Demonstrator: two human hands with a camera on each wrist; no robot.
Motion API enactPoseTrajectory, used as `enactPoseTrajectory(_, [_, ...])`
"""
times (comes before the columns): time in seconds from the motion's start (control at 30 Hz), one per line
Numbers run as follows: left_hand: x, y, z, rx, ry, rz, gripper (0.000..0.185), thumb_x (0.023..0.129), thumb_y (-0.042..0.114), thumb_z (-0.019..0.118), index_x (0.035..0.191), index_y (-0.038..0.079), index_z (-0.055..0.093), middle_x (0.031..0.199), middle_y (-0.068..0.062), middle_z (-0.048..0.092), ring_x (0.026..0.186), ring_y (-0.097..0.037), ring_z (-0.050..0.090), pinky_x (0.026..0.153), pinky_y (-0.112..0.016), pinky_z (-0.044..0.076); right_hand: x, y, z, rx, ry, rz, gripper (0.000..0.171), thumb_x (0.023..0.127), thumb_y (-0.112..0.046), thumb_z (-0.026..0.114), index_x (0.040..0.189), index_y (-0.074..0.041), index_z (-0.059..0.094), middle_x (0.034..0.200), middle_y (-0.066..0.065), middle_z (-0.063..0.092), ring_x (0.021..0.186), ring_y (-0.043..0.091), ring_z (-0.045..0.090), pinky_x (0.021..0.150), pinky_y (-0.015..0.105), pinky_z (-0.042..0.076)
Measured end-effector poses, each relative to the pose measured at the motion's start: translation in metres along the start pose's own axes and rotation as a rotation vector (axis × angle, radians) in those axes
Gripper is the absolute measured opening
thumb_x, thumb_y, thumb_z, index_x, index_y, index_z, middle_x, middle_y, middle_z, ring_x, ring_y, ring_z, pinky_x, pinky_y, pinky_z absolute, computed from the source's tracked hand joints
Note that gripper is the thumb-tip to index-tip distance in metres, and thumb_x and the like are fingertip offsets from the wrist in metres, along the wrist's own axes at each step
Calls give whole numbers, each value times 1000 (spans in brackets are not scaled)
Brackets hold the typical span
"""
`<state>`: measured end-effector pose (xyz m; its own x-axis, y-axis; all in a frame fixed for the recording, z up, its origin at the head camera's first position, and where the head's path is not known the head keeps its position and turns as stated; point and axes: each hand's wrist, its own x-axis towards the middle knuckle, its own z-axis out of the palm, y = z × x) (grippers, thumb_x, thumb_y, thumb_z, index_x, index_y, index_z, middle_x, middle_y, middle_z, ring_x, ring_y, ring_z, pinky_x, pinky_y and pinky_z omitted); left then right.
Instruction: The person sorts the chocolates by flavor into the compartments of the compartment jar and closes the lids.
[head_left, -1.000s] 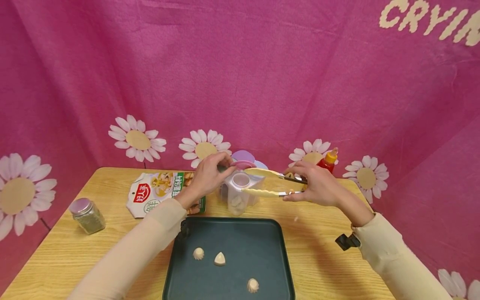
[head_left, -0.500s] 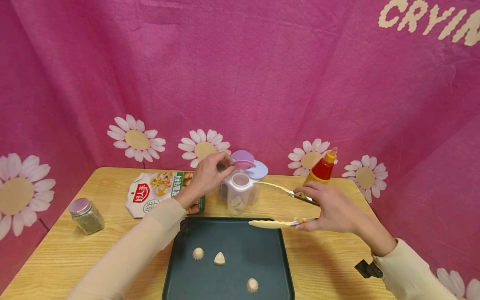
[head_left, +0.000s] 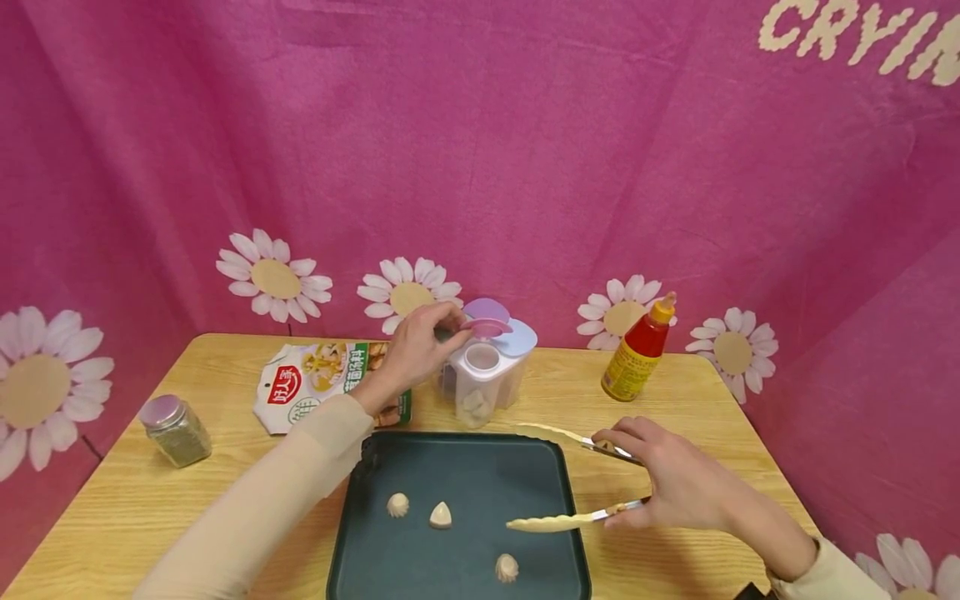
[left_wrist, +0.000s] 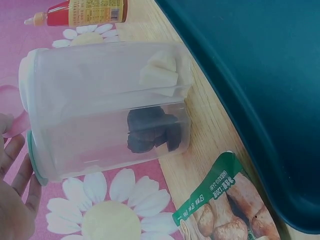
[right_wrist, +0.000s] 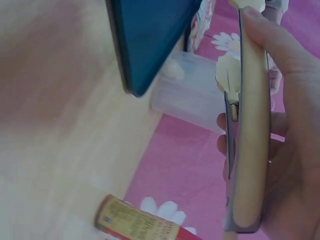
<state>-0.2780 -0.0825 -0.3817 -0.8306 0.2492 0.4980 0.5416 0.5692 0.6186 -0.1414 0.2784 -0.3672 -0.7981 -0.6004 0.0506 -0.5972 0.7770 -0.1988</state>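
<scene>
My left hand (head_left: 423,342) pinches the raised pink lid (head_left: 487,327) of a clear divided container (head_left: 476,392). Pale chunks (left_wrist: 161,70) lie in one compartment and dark pieces (left_wrist: 150,129) in the one beside it. A green lid (left_wrist: 36,160) lies under the left fingers. In my right hand (head_left: 667,475) is a pair of tongs (right_wrist: 254,130), arms spread apart, with cream scalloped tips (head_left: 551,523) over the right side of the dark tray (head_left: 457,442). Nothing is between the tips. Three small cream-coloured pieces sit on the tray, one a fluted piece (head_left: 507,568) nearest the tongs.
A red and yellow squeeze bottle (head_left: 637,354) stands at the back right. Behind my left forearm lies a food packet (head_left: 318,375). A glass jar of dried herbs (head_left: 176,432) stands at the left. Pink cloth (head_left: 480,167) hangs behind the table.
My right hand has drawn the tongs away from the container mouth, down and toward me over the tray, their arms spreading wider. The left hand stays at the pink lid.
</scene>
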Motion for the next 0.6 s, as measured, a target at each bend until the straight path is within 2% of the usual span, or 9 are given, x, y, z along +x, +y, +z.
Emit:
enactPoseTrajectory(0.17, [1,-1,0,0,-5,-5,14,95,21,80,100,12,71,98,-6,76,96,-23,70,87,-41,58,-11,-4,13,48,-61,60,86,67,-69,90,135,-23,66,125,-7,65,107,10,59,87,37,63])
enactPoseTrajectory(0.37, [1,-1,0,7,-5,-4,14,95,22,80,100,12,71,99,-6,76,97,-22,71,88,-41,59,-21,-6,32,98,-91,54,76,70,-69,88,130,-28,66,119,-16,64,101,2,57,86,32,62])
enactPoseTrajectory(0.6, [1,0,-1,3,-15,-24,13,96,22,79,100,12,72,100,-6,76,98,-23,70,90,-42,58,-25,-7,46,227,-215,95,60,74,-58,90,126,-37,66,117,-17,65,97,1,54,83,23,58])
